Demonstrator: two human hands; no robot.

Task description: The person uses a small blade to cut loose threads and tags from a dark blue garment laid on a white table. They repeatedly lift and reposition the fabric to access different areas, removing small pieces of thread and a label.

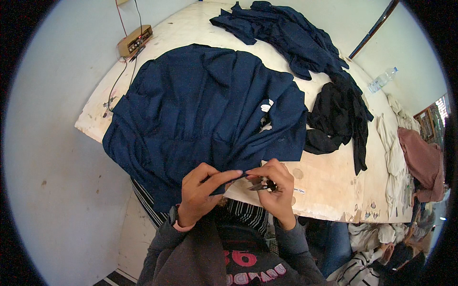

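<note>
A large navy blue garment (191, 105) lies spread and rumpled over the near part of the table, with part of it hanging over the front edge. My left hand (198, 190) is closed on its near edge, thumb and index finger pinching a fold. Just to the right, the fingertips of my right hand (277, 188) meet the same strip of cloth. Small thread snips (262, 185) are tucked in that right hand, blades pointing left toward the fabric. White patches (266, 106) show among the garment's folds on its right side.
More navy garments (291, 35) lie along the table's far side, with a black cloth (331, 117) to the right. A plastic bottle (383, 79) lies near the wall. A brown box-shaped device (136, 42) with cords stands at the back left. Pale cloth (391, 162) lines the right edge.
</note>
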